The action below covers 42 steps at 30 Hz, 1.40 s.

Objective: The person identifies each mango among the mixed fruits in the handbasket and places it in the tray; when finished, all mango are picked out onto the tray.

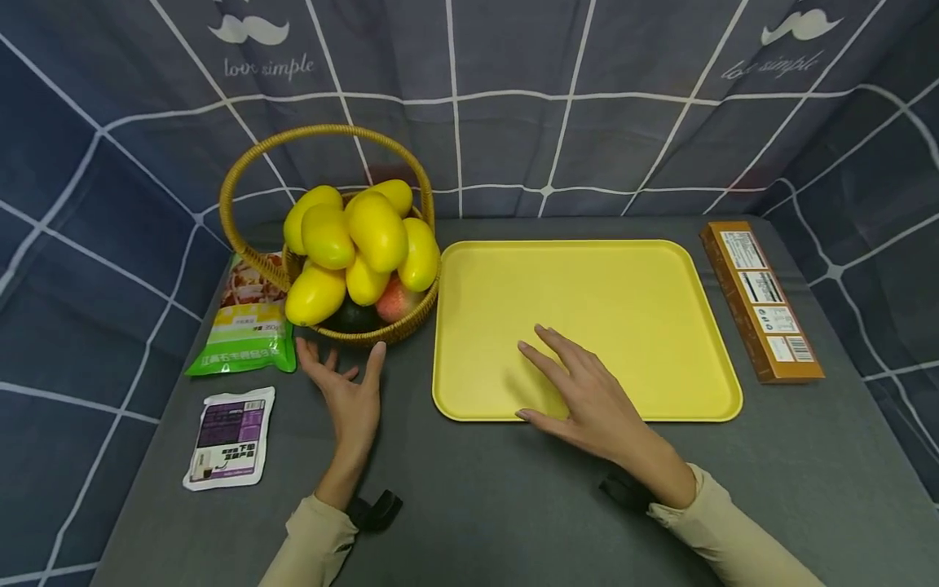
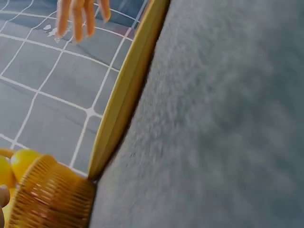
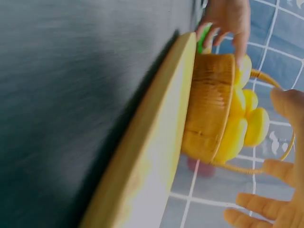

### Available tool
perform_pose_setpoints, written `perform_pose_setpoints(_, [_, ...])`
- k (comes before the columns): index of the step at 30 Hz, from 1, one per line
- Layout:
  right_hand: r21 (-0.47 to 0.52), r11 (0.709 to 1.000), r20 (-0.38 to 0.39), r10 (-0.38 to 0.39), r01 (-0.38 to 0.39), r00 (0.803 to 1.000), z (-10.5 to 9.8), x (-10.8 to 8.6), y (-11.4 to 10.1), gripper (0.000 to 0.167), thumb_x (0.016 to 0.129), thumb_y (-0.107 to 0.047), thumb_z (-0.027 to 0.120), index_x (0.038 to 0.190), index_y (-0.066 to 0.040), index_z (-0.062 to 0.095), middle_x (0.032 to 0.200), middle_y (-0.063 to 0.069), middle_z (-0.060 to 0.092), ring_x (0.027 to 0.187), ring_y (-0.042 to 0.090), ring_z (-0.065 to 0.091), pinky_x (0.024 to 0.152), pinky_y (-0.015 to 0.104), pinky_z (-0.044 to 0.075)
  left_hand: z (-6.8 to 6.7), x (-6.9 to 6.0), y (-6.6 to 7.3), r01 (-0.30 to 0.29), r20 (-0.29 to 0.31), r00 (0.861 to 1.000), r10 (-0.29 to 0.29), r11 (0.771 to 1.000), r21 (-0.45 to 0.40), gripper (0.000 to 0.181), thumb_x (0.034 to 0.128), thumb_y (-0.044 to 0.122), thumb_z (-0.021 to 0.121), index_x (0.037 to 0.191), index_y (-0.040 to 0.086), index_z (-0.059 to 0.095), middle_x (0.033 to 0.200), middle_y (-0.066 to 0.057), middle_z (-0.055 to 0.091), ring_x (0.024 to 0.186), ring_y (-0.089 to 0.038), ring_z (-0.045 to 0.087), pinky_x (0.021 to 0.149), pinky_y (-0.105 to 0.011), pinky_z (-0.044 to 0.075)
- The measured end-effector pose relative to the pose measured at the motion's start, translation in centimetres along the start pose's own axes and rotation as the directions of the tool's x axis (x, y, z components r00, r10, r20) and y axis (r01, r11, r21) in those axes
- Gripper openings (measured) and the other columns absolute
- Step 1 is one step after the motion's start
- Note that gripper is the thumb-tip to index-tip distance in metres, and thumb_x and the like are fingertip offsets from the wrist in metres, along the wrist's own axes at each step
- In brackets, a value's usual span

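Note:
A wicker basket (image 1: 399, 328) with a tall hoop handle is heaped with yellow mangoes (image 1: 376, 231). A dark green fruit (image 1: 354, 317) and a reddish fruit (image 1: 397, 300) lie lower inside it. Just in front of the basket is my left hand (image 1: 350, 408), thumb and fingers spread apart, holding nothing. My right hand (image 1: 592, 401) hovers over the front part of a yellow tray (image 1: 645, 326), fingers extended and nothing in them. In the right wrist view the basket (image 3: 209, 107) stands beyond the tray's edge, with the left hand (image 3: 228, 21) near its rim.
Left of the basket lies a green food packet (image 1: 245, 326), partly behind it. A white and purple pouch (image 1: 230, 439) lies nearer the front. Right of the tray is a brown box (image 1: 761, 302) with white labels. Grid-patterned cloth (image 1: 506, 139) rises behind the table.

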State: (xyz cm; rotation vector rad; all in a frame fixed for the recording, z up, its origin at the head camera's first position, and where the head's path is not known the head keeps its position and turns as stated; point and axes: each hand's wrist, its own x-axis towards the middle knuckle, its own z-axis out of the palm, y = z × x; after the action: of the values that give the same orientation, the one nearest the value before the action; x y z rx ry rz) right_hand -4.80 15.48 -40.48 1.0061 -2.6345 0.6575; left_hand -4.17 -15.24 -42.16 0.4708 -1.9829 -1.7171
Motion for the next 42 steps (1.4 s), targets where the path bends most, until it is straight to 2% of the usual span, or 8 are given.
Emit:
perform_pose_setpoints(4, [0.097,0.994,0.031,-0.046,0.043,0.998,0.9,2.4,-1.0,0.079,0.085,-0.056,0.069,0.150,-0.023,0.040,0.156,0.008,0.035,0.135,0.029,0.045,0.101,0.051,0.044,0.6,0.6,-0.7,-0.037,-0.033,0.999,0.036,0.999,-0.035,0.098,0.0908,0.016,0.070,0.156,0.008,-0.003,0.160,-0.018,0.005,0.142,-0.033,0.027,0.097,-0.049,0.033])
perform_pose_setpoints(6, [0.135,0.989,0.033,-0.071,0.065,0.997,1.4,3.5,-1.4,0.079,0.085,-0.054,0.070,0.150,-0.023,0.040,0.156,0.008,0.036,0.134,0.029,0.046,0.100,0.049,0.045,0.9,0.6,0.0,-0.063,-0.035,0.997,0.061,0.997,-0.044,0.097,0.0899,0.012,0.071,0.155,0.003,-0.001,0.159,-0.019,0.007,0.140,-0.035,0.027,0.096,-0.052,0.032])
perform_pose_setpoints(10, [0.185,0.977,0.022,-0.116,0.110,0.993,2.0,5.7,-2.0,0.080,0.083,-0.051,0.073,0.150,-0.021,0.041,0.155,0.009,0.037,0.134,0.029,0.046,0.101,0.049,0.044,1.3,0.7,-0.1,-0.114,-0.050,0.992,0.112,0.993,-0.024,0.094,0.0890,0.010,0.071,0.154,0.001,0.004,0.158,-0.018,0.010,0.139,-0.036,0.026,0.093,-0.052,0.033])
perform_pose_setpoints(14, [0.235,0.964,0.019,-0.135,0.126,0.991,2.0,8.4,-1.9,0.080,0.083,-0.049,0.075,0.149,-0.019,0.041,0.155,0.009,0.036,0.137,0.028,0.042,0.105,0.049,0.042,1.3,0.9,-0.7,-0.129,-0.065,0.990,0.128,0.992,-0.015,0.092,0.0892,0.009,0.071,0.153,0.000,0.006,0.158,-0.019,0.012,0.139,-0.033,0.025,0.091,-0.048,0.033])
perform_pose_setpoints(22, [0.329,0.932,-0.024,-0.153,0.153,0.988,2.1,13.7,-0.9,0.076,0.085,-0.036,0.077,0.149,-0.016,0.041,0.151,0.014,0.038,0.139,0.027,0.038,0.109,0.045,0.039,1.4,1.0,-1.2,-0.142,-0.068,0.988,0.139,0.989,-0.031,0.090,0.0891,0.010,0.071,0.153,0.000,0.008,0.156,-0.019,0.014,0.137,-0.032,0.027,0.089,-0.047,0.033])
perform_pose_setpoints(27, [0.369,0.912,-0.055,-0.174,0.182,0.983,2.6,17.0,-0.7,0.075,0.085,-0.034,0.077,0.148,-0.013,0.043,0.151,0.017,0.037,0.140,0.027,0.036,0.112,0.043,0.036,1.2,1.0,-1.3,-0.144,-0.085,0.986,0.140,0.989,-0.040,0.088,0.0886,0.010,0.072,0.152,0.000,0.011,0.154,-0.025,0.017,0.134,-0.032,0.029,0.087,-0.044,0.034])
perform_pose_setpoints(35, [0.339,0.922,-0.027,-0.187,0.185,0.982,3.0,21.7,-1.3,0.078,0.085,-0.041,0.075,0.149,-0.015,0.041,0.153,0.016,0.032,0.141,0.030,0.033,0.113,0.041,0.034,1.3,1.1,-1.5,-0.146,-0.098,0.985,0.141,0.988,-0.040,0.086,0.0876,0.009,0.073,0.150,0.000,0.014,0.152,-0.023,0.020,0.132,-0.032,0.031,0.085,-0.043,0.036])
perform_pose_setpoints(42, [0.372,0.917,-0.006,-0.153,0.145,0.988,3.3,24.0,-1.1,0.079,0.084,-0.039,0.076,0.149,-0.012,0.041,0.150,0.019,0.034,0.141,0.029,0.034,0.114,0.040,0.032,1.2,2.0,-4.1,-0.121,-0.115,0.986,0.116,0.992,-0.035,0.089,0.0859,0.014,0.076,0.151,0.010,0.016,0.153,-0.012,0.023,0.133,-0.024,0.032,0.086,-0.038,0.036])
